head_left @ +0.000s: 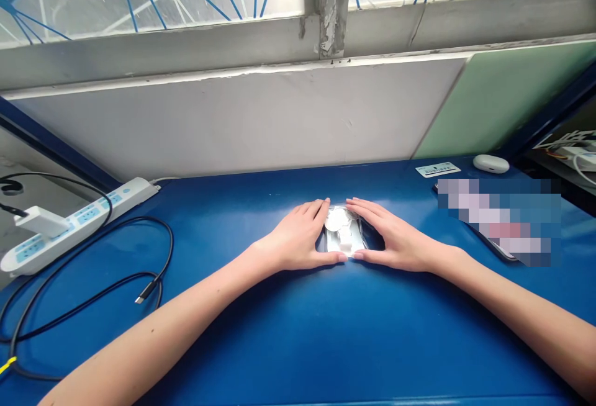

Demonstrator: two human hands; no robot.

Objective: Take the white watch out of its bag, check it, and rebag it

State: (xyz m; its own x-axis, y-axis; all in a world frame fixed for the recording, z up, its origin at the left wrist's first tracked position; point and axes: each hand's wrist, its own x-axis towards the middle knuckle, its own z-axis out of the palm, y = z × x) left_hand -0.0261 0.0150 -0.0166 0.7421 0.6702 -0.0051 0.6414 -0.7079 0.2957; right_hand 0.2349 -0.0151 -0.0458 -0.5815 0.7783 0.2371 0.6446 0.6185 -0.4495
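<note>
A small clear plastic packet point(352, 244) with a shiny surface is at the middle of the blue table. Inside it show a white round piece and a small white block; I cannot make out their kind. My left hand point(302, 236) curves around its left side, fingertips at the far edge and thumb at the near edge. From the right, my right hand point(395, 238) grips it the same way, fingers long and thumb tip close to the left one. Glare blurs part of the packet.
A white power strip point(135, 193) with a plugged-in white adapter point(41, 222) is at the left, beside a looped black cable point(148, 291). On the right are a phone point(493, 241) with its screen blurred out, a label card point(437, 170) and a white oval case point(490, 164). A wall panel point(242, 126) rises behind.
</note>
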